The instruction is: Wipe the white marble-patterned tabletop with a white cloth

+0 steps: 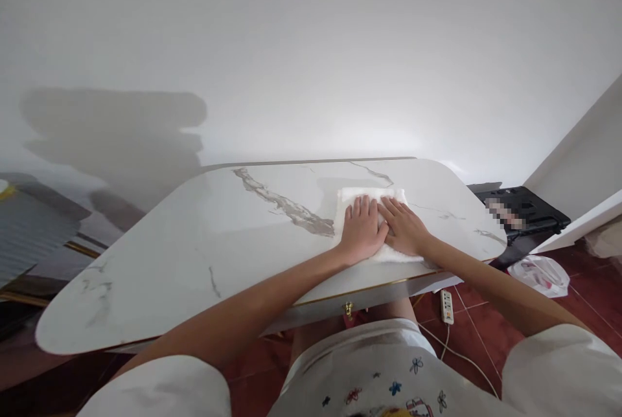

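Fingers [365, 204] Extended and Slightly Fanned, on a White Rectangular Fabric Cloth [348, 197]

Left hand [360, 232]: bare, palm down, fingers straight with small gaps, pinching nothing. Right hand [404, 230]: bare, palm down, fingers slanted towards the left hand, likewise flat. The two meet at the left thumb; whether they overlap there is hard to tell. Possible fault: fingers crowding one another, should both shift inward.

Cloth: spread beneath both hands, right of centre on the long, white, brown-veined, marble-look tabletop [170, 261] with rounded corners. Possible faults: rucking or folding, since flat palms hold it by pressure alone and no edge is gripped; slipping out from under one hand, if the hands press unevenly or part.

Front edge: thin, gold-coloured trim [335, 291], near the cloth's lower side. Possible fault: cloth sliding over the edge, caused by a pull towards the body. Below it, a small, brass-coloured metal knob [348, 309], liable to catch clothing if the body leans in.

Beyond: white, oblong, corded plastic power strip [447, 308] on the red tiled floor [473, 320]; a foot meeting its cord could drag it. Black, hard-looking case [537, 213] beside the tabletop's right end; a wide sweep of the right arm might knock it.
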### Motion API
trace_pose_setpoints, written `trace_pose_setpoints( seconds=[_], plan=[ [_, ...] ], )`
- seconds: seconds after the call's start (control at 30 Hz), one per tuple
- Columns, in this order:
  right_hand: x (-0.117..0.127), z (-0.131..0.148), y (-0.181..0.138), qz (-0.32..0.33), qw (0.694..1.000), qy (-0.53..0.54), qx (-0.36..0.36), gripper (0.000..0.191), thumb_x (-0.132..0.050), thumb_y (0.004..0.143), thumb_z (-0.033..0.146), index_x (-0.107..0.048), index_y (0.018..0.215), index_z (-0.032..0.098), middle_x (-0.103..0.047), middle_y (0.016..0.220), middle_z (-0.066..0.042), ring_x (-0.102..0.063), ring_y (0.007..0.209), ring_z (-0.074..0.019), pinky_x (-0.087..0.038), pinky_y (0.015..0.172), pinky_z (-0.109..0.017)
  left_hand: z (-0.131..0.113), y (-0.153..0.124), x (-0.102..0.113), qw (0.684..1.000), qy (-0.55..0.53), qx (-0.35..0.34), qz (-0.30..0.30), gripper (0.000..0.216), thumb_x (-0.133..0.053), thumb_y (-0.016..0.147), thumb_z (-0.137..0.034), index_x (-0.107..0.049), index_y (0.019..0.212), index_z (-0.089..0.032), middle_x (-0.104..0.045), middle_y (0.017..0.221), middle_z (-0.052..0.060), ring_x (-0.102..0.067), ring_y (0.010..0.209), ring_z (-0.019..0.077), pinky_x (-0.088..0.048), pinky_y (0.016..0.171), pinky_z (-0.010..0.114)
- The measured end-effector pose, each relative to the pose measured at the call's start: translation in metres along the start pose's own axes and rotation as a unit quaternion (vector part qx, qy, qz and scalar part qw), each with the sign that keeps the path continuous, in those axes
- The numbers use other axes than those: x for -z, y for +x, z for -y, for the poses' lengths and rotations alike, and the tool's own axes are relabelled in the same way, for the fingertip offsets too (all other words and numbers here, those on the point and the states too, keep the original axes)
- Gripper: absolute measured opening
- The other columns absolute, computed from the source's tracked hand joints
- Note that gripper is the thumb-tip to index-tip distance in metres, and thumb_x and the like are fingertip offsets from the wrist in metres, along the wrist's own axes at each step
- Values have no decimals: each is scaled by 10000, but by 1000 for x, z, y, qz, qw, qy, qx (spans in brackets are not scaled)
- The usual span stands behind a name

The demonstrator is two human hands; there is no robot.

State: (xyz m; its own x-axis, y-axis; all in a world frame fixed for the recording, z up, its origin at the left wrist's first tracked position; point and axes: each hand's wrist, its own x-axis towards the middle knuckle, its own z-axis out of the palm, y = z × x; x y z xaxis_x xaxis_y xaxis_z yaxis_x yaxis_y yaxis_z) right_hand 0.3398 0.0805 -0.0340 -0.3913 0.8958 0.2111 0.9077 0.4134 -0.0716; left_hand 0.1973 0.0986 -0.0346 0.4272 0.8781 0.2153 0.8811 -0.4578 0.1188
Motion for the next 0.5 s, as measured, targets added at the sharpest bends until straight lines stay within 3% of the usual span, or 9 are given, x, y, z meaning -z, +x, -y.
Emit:
trace_pose_setpoints(
  seconds=[0.5],
  plan=[
    [-35, -64, 132, -40, 999, 10, 26, 567, -413, 891, 316, -359, 1413, 102, -350, 1475, -162, -311, 1353, -314, -281, 1080, -456, 61, 120, -22, 998, -12, 36, -43, 508, -296, 902, -350, -398, 1344, -123, -354, 1468, 124, -276, 1359, 278, -247, 1089, 435]
  ],
)
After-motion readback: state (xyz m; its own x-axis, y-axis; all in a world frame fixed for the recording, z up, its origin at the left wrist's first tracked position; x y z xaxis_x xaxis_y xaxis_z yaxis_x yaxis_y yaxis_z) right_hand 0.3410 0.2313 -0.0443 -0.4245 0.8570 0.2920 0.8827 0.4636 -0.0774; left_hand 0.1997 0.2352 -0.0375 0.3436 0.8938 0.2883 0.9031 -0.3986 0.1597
